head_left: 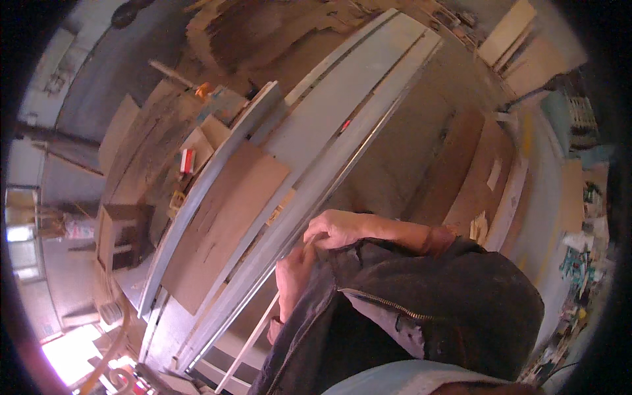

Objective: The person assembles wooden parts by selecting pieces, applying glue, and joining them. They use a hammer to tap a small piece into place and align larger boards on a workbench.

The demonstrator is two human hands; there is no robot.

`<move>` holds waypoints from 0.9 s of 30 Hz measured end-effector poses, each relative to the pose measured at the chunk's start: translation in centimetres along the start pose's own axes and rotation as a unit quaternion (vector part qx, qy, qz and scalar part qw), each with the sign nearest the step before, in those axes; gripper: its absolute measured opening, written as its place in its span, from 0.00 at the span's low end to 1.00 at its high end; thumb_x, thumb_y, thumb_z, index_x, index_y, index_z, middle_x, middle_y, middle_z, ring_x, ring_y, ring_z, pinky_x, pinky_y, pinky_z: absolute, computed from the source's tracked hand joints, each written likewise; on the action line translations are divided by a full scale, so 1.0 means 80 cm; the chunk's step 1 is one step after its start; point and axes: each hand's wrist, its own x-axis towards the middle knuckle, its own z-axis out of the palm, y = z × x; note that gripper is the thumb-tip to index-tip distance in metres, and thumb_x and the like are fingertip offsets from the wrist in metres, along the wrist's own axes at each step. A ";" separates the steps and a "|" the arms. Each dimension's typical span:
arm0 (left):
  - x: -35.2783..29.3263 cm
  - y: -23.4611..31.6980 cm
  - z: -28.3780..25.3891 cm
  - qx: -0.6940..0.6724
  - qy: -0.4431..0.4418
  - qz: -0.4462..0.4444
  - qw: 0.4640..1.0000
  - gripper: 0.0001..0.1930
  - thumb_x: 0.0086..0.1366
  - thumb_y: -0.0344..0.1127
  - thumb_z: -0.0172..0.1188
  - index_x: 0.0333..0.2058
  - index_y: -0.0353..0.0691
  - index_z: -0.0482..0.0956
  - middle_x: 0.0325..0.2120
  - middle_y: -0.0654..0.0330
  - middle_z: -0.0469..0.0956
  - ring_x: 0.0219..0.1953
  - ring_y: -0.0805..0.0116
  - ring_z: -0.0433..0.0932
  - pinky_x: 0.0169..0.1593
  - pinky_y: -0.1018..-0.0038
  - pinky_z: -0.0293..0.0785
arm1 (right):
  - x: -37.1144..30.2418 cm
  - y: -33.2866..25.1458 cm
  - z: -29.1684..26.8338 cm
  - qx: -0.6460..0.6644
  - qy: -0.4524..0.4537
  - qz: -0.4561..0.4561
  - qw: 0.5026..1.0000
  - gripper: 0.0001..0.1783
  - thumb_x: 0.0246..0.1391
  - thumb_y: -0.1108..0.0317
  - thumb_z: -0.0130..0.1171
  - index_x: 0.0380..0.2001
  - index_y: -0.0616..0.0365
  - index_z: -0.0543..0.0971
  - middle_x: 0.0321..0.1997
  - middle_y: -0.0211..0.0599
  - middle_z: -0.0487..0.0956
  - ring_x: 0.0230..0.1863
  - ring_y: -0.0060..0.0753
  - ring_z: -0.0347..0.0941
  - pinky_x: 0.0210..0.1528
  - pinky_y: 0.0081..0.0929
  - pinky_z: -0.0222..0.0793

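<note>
Fiddly step imo: right hand (334, 228) meets left hand (293, 275), fingers curled (can't tell around what); next probably needs steadiness.

No legible txt, labels, brands, nos. or signs anywhere in view

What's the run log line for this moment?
left hand: close to right hand | pale strip: by left wrist | brown sheet: on bench

thin pale strip (247, 345) | straight, slanted | top hidden at left hand (293, 273)
</note>
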 end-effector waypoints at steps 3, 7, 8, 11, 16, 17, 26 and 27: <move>0.042 0.025 0.022 0.008 -0.030 -0.009 0.999 0.23 0.74 0.50 0.63 0.37 0.31 0.87 0.19 0.54 0.82 0.24 0.69 0.81 0.33 0.67 0.76 | -0.017 0.012 -0.034 -0.037 0.100 0.001 0.994 0.18 0.55 0.66 0.69 0.48 0.60 0.85 0.44 0.48 0.85 0.39 0.50 0.84 0.42 0.42 0.79; 0.110 0.081 0.074 -0.005 -0.069 -0.031 0.997 0.23 0.74 0.51 0.61 0.37 0.31 0.87 0.20 0.55 0.82 0.25 0.69 0.81 0.35 0.68 0.77 | -0.060 0.048 -0.108 -0.051 0.166 0.016 0.985 0.25 0.56 0.68 0.71 0.57 0.61 0.80 0.55 0.49 0.83 0.49 0.54 0.83 0.50 0.40 0.80; 0.130 0.101 0.094 -0.006 -0.076 -0.029 0.997 0.23 0.74 0.51 0.61 0.37 0.31 0.87 0.20 0.54 0.83 0.26 0.69 0.82 0.35 0.68 0.77 | -0.074 0.061 -0.133 -0.075 0.188 0.026 0.979 0.26 0.56 0.68 0.72 0.58 0.61 0.79 0.57 0.50 0.82 0.49 0.54 0.83 0.50 0.40 0.80; 0.196 0.175 0.173 0.010 -0.093 -0.024 0.995 0.24 0.74 0.52 0.61 0.36 0.31 0.86 0.22 0.55 0.83 0.28 0.69 0.82 0.36 0.68 0.77 | -0.131 0.102 -0.222 -0.138 0.300 -0.016 0.944 0.29 0.56 0.68 0.72 0.61 0.60 0.77 0.60 0.51 0.80 0.51 0.52 0.83 0.52 0.39 0.80; 0.295 0.331 0.297 0.021 -0.131 0.021 0.991 0.24 0.73 0.50 0.60 0.37 0.29 0.85 0.23 0.52 0.82 0.28 0.67 0.82 0.36 0.65 0.77 | -0.262 0.129 -0.386 -0.062 0.382 0.063 0.920 0.31 0.57 0.66 0.70 0.63 0.62 0.75 0.59 0.52 0.81 0.54 0.55 0.82 0.54 0.42 0.80; 0.309 0.362 0.316 0.012 -0.144 0.013 0.989 0.23 0.73 0.49 0.60 0.38 0.28 0.84 0.22 0.50 0.82 0.27 0.65 0.82 0.36 0.64 0.78 | -0.285 0.129 -0.418 -0.088 0.386 0.089 0.914 0.31 0.57 0.67 0.70 0.62 0.62 0.76 0.59 0.52 0.81 0.52 0.52 0.84 0.52 0.41 0.82; 0.504 0.520 0.456 0.036 -0.116 0.038 0.992 0.24 0.74 0.52 0.59 0.34 0.32 0.86 0.20 0.59 0.82 0.26 0.72 0.81 0.34 0.72 0.76 | -0.394 0.171 -0.620 -0.082 0.476 0.123 0.867 0.28 0.56 0.74 0.72 0.60 0.60 0.78 0.60 0.44 0.81 0.42 0.31 0.84 0.40 0.27 0.81; 0.534 0.525 0.465 0.013 -0.111 0.021 0.994 0.25 0.74 0.53 0.59 0.33 0.32 0.86 0.20 0.59 0.82 0.25 0.71 0.81 0.34 0.71 0.75 | -0.401 0.183 -0.640 -0.057 0.471 0.127 0.871 0.28 0.56 0.74 0.72 0.60 0.60 0.78 0.60 0.44 0.81 0.41 0.31 0.84 0.39 0.26 0.81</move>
